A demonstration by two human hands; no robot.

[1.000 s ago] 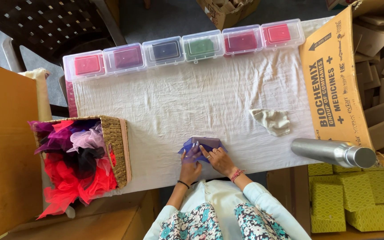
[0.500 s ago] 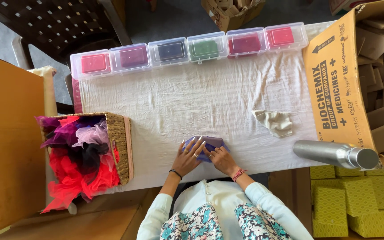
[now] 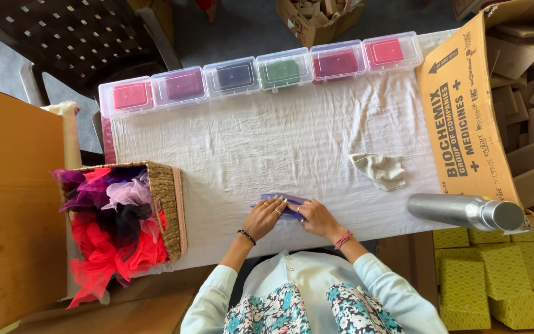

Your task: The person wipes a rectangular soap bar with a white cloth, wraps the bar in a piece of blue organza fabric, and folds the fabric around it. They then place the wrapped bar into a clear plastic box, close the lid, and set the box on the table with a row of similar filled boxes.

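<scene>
1. We see both hands pressed flat on a small piece of purple net fabric [image 3: 281,203] lying on the white cloth-covered table [image 3: 267,142], at the near edge just in front of the person
2. The left hand [image 3: 264,218] lies with fingers spread and straight on the left part of the fabric; it is flat and open, gripping nothing, only pressing down
3. The right hand [image 3: 316,218] rests on the right part, fingers pointing left towards the other hand; it too looks flat, though we cannot tell whether its fingertips pinch a fold underneath
4. The fabric's long axis runs left to right across the table, parallel to the near edge; it lies directly under the fingers, slightly beyond the palms, so both hands are equally close and neither has to reach
5. Well to the left stands a wicker basket [image 3: 169,210] stuffed with red, black, pink and purple net pieces, nearer the left hand
6. Along the far edge runs a row of clear lidded boxes [image 3: 261,73], each holding a different colour, well apart from the hands
7. To the right lie a crumpled off-white cloth [image 3: 381,169], a metal bottle [image 3: 465,211] on its side, and a cardboard carton flap [image 3: 465,117]; yellow patterned boxes [image 3: 495,272] sit below
</scene>
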